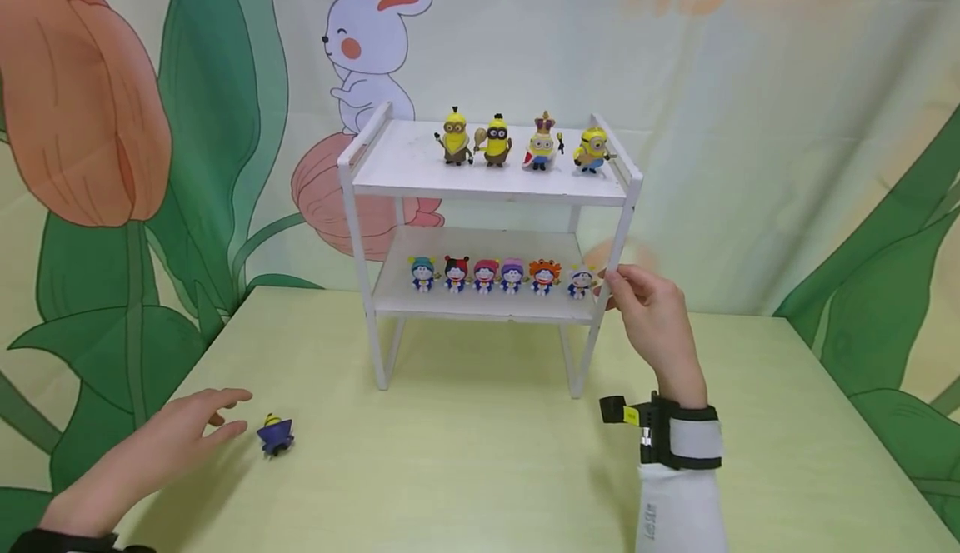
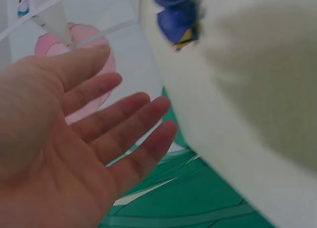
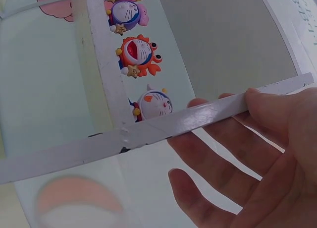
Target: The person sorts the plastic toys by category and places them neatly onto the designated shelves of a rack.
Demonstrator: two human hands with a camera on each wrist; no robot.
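Note:
My left hand hovers over the table at lower left, fingers spread, with nothing in it. Just right of its fingertips lies a small toy figure in dark blue with a yellow top, blurred in the left wrist view. At the rack's right side, my right hand holds the white front post, thumb in front and fingertips behind. Beside those fingers stands a white-hooded cat figure on the lower shelf. An orange crab-hat figure is its neighbour.
A white two-tier rack stands on the pale green table. Its upper shelf bears several yellow Minion figures; more blue-and-white cat figures line the lower one. A printed cloth hangs behind.

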